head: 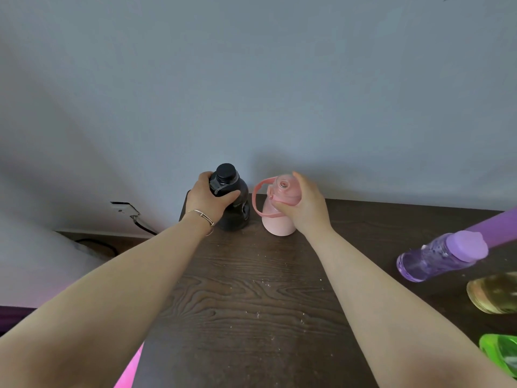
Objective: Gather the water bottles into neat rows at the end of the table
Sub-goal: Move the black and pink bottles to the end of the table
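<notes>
At the far left corner of the dark wood-grain table (251, 303), the left hand (208, 201) wraps the neck of a black bottle (233, 203), which stands upright by the wall. Just beside it, with a small gap between, the right hand (303, 204) grips the lid end of a pink bottle (278, 212) whose carry loop hangs to its left. Both bottles seem to rest on the table, though the hands hide part of each. This looks like the placing step — the first pair of a row being set at the table's end. Next, the hands would need to let go and fetch the rest: a purple bottle (442, 254), a yellowish bottle (493, 296) and a green one (500, 355) wait well apart along the right edge. The tabletop carries pale specks — a plain grey wall (251, 79) rises behind it.
</notes>
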The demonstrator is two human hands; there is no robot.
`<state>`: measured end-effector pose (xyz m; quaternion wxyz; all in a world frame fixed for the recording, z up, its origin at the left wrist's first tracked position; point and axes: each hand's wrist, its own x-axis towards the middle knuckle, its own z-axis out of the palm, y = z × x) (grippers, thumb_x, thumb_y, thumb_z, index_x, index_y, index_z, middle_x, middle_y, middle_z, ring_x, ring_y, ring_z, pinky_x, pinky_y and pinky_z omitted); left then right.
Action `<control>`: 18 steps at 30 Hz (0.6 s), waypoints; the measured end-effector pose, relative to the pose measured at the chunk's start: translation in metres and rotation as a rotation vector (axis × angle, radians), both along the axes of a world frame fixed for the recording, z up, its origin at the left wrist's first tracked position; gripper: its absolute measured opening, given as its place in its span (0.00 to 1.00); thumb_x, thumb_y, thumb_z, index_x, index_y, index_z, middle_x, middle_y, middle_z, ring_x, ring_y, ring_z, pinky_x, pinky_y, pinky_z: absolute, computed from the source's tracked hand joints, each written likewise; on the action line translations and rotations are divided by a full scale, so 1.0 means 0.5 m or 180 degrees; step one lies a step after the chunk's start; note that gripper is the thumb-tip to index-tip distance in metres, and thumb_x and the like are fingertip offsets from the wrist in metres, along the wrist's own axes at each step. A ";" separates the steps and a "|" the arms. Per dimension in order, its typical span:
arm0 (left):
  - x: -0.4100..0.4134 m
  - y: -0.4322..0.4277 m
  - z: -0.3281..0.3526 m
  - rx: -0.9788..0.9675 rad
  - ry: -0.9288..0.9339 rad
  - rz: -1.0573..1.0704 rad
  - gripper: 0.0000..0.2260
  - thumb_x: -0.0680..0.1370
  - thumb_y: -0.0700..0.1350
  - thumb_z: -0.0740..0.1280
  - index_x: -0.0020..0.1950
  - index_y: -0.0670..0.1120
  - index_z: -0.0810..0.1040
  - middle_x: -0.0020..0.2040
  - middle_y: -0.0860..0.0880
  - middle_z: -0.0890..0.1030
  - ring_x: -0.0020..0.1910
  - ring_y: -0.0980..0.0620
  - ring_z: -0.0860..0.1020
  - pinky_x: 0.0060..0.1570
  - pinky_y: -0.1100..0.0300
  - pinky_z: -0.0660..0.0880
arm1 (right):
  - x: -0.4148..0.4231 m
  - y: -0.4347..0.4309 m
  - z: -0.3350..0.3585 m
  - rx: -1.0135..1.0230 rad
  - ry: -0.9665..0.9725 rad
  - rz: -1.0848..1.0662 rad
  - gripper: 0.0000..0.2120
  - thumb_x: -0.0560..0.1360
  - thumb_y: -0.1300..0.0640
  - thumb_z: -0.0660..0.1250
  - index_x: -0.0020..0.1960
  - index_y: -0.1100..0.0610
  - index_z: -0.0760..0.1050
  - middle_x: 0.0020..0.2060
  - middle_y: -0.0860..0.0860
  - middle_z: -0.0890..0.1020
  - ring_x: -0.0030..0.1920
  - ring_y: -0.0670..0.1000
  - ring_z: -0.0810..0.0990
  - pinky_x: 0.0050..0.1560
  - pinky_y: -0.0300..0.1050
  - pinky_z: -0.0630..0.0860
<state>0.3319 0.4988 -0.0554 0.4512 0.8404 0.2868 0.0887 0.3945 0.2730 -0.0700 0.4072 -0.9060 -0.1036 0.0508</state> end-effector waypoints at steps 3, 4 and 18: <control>0.000 0.003 -0.001 0.0062 0.0050 -0.0057 0.30 0.67 0.55 0.77 0.65 0.51 0.70 0.53 0.54 0.77 0.51 0.50 0.75 0.53 0.55 0.73 | -0.001 0.001 -0.005 -0.0075 0.0012 0.0135 0.42 0.68 0.46 0.78 0.76 0.47 0.61 0.69 0.51 0.70 0.66 0.52 0.71 0.57 0.43 0.68; 0.000 0.005 0.000 0.0086 0.0080 -0.0086 0.30 0.67 0.55 0.77 0.65 0.51 0.69 0.54 0.53 0.78 0.52 0.49 0.75 0.53 0.55 0.73 | -0.002 0.001 -0.005 -0.0084 0.0020 0.0161 0.42 0.68 0.46 0.77 0.76 0.47 0.60 0.69 0.51 0.69 0.66 0.52 0.71 0.56 0.43 0.69; -0.061 -0.015 0.036 0.1596 0.0871 -0.0768 0.39 0.74 0.53 0.69 0.78 0.48 0.51 0.77 0.43 0.56 0.74 0.39 0.59 0.68 0.43 0.65 | -0.060 -0.006 0.068 -0.1218 -0.0502 0.0262 0.35 0.76 0.43 0.68 0.77 0.52 0.59 0.75 0.59 0.62 0.71 0.62 0.64 0.66 0.56 0.68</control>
